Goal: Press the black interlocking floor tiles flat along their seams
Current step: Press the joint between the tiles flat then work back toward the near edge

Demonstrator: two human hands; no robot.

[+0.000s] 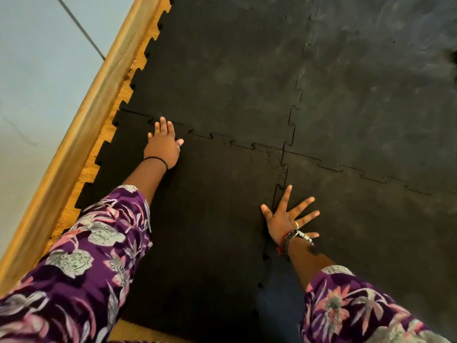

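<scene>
I'm pressing my left hand [163, 144] and right hand [288, 219], fingers spread, seemingly flat on tile seams [222, 139].

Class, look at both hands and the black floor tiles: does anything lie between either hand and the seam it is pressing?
Nothing visible does. The left hand lies flat on a seam of the tiles, and the right hand lies spread on another.

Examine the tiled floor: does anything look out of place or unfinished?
Yes. Below the right hand, the seam between the two near tiles gapes, showing bluish floor. Other seams look closed. The left hand presses the far seam.
</scene>
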